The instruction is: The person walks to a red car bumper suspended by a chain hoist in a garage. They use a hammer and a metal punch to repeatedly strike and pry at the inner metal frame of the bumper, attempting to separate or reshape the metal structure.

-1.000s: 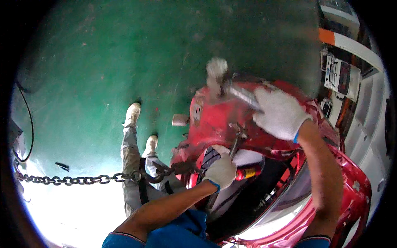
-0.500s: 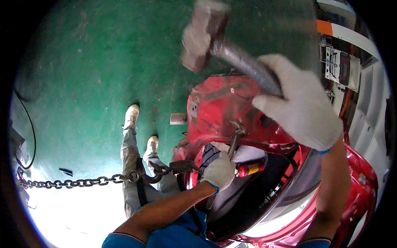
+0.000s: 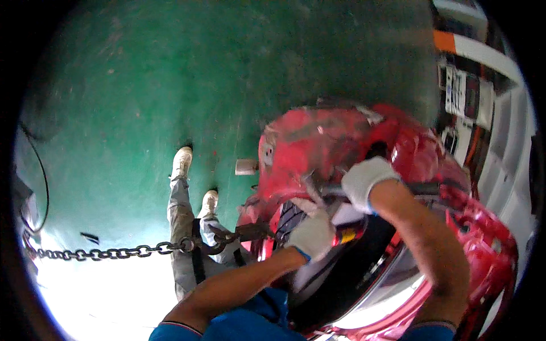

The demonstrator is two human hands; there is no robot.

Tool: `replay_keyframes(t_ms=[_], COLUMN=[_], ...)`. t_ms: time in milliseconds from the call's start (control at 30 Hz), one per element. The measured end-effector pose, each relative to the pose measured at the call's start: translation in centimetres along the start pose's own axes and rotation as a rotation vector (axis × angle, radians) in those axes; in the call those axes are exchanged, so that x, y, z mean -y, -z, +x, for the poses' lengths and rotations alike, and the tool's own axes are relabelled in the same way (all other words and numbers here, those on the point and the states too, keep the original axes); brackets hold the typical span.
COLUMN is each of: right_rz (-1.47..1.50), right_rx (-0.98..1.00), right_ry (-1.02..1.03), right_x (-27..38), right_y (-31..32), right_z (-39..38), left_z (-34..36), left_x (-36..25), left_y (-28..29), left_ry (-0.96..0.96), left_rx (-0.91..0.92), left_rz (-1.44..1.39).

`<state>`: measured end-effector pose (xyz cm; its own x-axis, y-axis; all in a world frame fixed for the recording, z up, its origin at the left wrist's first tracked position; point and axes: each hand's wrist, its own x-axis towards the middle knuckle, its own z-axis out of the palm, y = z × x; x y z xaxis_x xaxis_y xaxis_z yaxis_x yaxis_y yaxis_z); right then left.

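My left hand (image 3: 311,234), in a white knit glove, is closed around a metal bar (image 3: 314,190). The bar's flared upper end stands against the edge of the opening in a dented red car body (image 3: 318,136). My right hand (image 3: 368,181), also gloved, is closed around the handle of a sledgehammer (image 3: 335,190). The hammer is low, beside the bar's upper end. Motion blur smears its head, so whether it touches the bar I cannot tell. Below my left hand, the bar's lower part is hidden.
A taut chain (image 3: 114,252) runs from the left to a hook (image 3: 219,241) and clamp (image 3: 256,232) at the car body. A tyre (image 3: 287,219) and a red-and-yellow cylinder (image 3: 345,235) show inside the opening. A pale block (image 3: 246,166) lies on the green floor (image 3: 142,85).
My right hand has swung the sledgehammer down and left from its raised position to the bar. My left hand and the bar have shifted slightly.
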<state>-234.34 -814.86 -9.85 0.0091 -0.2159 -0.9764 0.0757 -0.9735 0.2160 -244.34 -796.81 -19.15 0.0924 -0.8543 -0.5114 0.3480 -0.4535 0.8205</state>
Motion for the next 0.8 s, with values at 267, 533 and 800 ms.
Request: replay_keyframes(t_ms=[267,533,800], right_rz=[0.383,0.309,0.313], right_rx=[-0.915,-0.935,-0.596], right_ry=[-0.053,-0.112,-0.015], right_x=[3.6,0.1,-1.1], right_y=[10.7,12.6,9.9], right_z=[-11.4,-11.3,-7.4], left_z=[0.7,-0.3,0.4], left_x=[3.1,1.3,2.6], left_y=[1.9,2.1,1.1], left_ry=[-0.154,0.095,0.017], left_rx=[-0.16,0.001,0.021], left_rz=[0.135,0.064,0.153])
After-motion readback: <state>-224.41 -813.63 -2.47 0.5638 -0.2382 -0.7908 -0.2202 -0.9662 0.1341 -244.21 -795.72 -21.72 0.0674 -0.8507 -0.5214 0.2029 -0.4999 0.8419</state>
